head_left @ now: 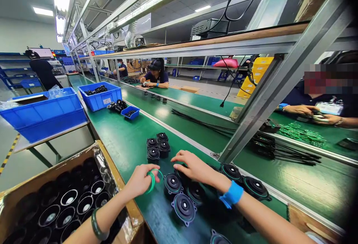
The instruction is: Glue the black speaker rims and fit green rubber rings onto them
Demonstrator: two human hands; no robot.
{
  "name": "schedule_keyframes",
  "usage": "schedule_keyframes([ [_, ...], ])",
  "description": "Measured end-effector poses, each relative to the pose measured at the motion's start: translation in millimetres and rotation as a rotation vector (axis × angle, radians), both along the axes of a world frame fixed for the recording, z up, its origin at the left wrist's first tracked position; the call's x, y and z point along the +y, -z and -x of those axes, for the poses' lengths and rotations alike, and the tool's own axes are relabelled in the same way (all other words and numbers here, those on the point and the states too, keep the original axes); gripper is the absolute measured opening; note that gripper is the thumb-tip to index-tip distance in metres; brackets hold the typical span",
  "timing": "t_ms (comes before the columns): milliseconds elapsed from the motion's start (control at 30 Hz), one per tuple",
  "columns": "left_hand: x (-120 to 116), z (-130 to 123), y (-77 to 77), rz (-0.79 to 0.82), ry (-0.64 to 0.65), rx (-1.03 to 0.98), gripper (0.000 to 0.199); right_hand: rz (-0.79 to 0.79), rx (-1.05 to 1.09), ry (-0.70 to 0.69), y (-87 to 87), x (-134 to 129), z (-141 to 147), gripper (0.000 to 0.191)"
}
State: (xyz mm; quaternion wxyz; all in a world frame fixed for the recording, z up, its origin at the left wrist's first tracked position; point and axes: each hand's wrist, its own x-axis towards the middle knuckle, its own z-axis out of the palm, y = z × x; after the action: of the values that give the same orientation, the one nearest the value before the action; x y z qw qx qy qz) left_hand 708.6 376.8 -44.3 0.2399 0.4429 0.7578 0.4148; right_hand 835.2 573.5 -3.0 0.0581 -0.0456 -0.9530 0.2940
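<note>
Your left hand (pixel 142 180) held rings (pixel 151 184) while your right hand (pixel 190 165), loosely spread, reached over speakers (pixel 172 183) near it, ring-fitting seemingly underway and calling for one ring singled out.

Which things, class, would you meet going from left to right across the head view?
Large blue bin → blue bin of black parts → left hand with green rings → right hand → blue wristband → heap of small green parts.

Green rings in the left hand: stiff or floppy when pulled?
The green rings look thin, so they're probably light and floppy. Several are bunched together in the left hand, so pulling one might drag others along.
</note>
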Motion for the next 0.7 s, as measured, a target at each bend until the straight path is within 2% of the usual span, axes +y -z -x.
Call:
schedule_keyframes([
  [67, 4.8, 2.8, -6.3, -0.056, -0.063, -0.028, 0.042, 0.106, 0.026, 0.016, -3.9, -9.7, 7.8, 0.021],
  [167, 11.4, 1.9, -13.8, -0.119, -0.096, -0.059, 0.044, 0.270, 0.021, 0.022, 0.3, -29.1, 24.5, 0.024],
  [233, 13.0, 2.1, -14.9, -0.156, -0.116, -0.057, 0.045, 0.351, 0.015, 0.041, 6.4, -37.5, 35.3, 0.027],
  [333, 11.3, 12.7, -12.0, -0.204, -0.189, 0.000, 0.043, 0.398, 0.036, 0.100, 13.0, -36.3, 52.0, 0.028],
  [467, 7.2, 41.8, -6.0, -0.252, -0.297, 0.176, 0.031, 0.298, 0.082, 0.203, 15.4, -21.6, 80.4, 0.023],
  [567, 6.4, 57.5, 0.6, -0.250, -0.242, 0.309, 0.020, 0.168, 0.094, 0.255, 16.8, -15.9, 99.9, 0.021],
  [700, 8.6, 63.0, 14.6, -0.217, -0.154, 0.414, 0.031, 0.037, 0.107, 0.251, 18.8, -17.0, 106.7, 0.017],
])
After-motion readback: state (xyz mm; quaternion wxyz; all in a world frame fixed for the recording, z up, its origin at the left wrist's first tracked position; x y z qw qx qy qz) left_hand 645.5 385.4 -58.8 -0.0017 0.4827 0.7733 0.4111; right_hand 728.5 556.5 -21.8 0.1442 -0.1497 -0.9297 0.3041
